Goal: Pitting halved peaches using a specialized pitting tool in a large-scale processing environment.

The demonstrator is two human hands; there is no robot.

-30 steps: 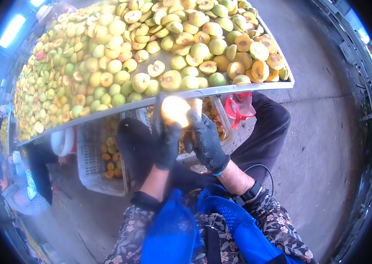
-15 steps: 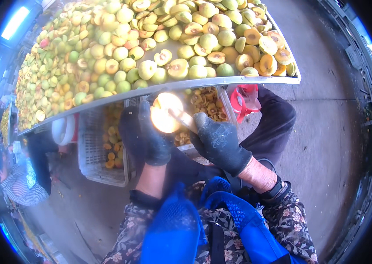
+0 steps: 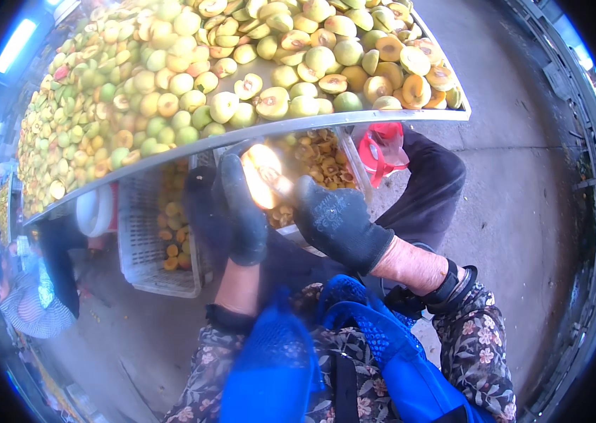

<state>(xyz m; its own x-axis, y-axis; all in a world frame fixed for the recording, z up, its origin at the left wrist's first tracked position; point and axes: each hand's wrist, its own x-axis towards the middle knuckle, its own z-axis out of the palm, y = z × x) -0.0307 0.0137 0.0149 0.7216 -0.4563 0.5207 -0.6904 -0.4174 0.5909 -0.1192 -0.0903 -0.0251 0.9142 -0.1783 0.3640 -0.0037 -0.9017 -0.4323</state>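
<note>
In its dark glove, my left hand (image 3: 241, 218) is closed around a cut peach (image 3: 261, 173), washed out by bright light. My gloved right hand (image 3: 337, 222) grips a short, narrow tool (image 3: 284, 187), its tip against the fruit's cut face. Glare and the fingers hide most of the tool, so its exact kind is unclear. Both hands are just below the near edge of a metal-rimmed table (image 3: 340, 120). Piled on that table are many yellow-green peaches (image 3: 224, 107), some whole and others halved with brown-centred flesh.
Under the table, a crate (image 3: 354, 166) holds orange-yellow fruit pieces. Left of it stands a white slatted crate (image 3: 150, 240) with more cut fruit. A red bag (image 3: 382, 151) sits by my right knee. Another person (image 3: 37, 303) in a striped top is at the far left.
The view has shifted slightly. My left hand has tilted the peach so it shows narrower, and my right hand with the tool has come closer to it.
</note>
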